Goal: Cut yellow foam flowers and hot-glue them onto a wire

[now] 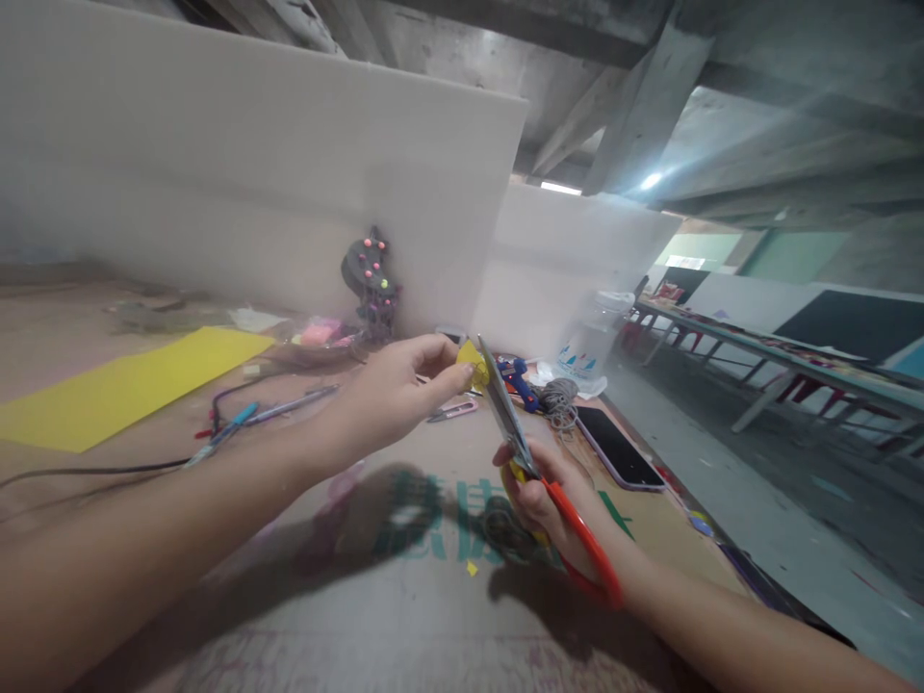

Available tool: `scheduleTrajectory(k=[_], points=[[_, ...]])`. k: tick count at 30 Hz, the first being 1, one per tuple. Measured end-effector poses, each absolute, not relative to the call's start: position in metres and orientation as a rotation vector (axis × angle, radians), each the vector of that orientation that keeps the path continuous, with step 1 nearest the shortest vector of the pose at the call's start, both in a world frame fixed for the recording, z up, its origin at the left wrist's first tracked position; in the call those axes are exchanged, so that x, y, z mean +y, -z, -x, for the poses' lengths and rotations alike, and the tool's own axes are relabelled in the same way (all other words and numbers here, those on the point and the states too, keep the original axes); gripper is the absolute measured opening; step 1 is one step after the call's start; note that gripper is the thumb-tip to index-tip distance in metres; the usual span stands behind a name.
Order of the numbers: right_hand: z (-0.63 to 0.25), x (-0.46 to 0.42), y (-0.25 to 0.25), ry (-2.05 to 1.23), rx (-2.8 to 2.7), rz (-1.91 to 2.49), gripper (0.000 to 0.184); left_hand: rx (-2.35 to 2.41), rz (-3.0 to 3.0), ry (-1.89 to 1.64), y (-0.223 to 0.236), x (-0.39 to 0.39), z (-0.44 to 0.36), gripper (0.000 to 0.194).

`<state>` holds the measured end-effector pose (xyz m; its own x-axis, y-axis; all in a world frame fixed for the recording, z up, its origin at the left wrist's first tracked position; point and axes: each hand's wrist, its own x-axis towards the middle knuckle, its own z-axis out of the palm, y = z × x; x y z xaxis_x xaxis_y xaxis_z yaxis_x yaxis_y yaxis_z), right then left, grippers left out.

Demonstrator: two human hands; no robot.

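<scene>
Pinched between the thumb and fingers of my left hand (pixel 411 385) is a small piece of yellow paper (pixel 473 361) with dark drawn lines on it. My right hand (pixel 545 500) is wrapped round a pair of scissors (pixel 512 423) with red and yellow handles. The blades point up and away, right beside the yellow piece. Whether they touch its edge I cannot tell. Below the hands a tiny yellow scrap (pixel 472 569) lies on the cardboard table cover (pixel 346 616), which has green printed characters.
A large yellow sheet (pixel 137 385) and pens (pixel 289 404) lie at left. Thread snips (pixel 453 412), a blue glue gun (pixel 518 383), grey cord (pixel 559 399) and a phone (pixel 621 448) sit beyond my hands. A dark dotted ornament (pixel 370 274) stands by the white partition (pixel 252 173).
</scene>
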<state>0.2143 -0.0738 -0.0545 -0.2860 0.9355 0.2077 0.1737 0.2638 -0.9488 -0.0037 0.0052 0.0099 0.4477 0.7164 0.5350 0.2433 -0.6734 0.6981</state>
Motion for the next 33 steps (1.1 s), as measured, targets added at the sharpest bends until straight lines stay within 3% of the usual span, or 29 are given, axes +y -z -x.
scheduleTrajectory(k=[33], points=[[-0.2128, -0.0747, 0.0549, -1.138, -1.668, 1.066, 0.058, 0.795, -2.079, -1.179, -0.0115, 0.0076, 0.0046, 0.029]])
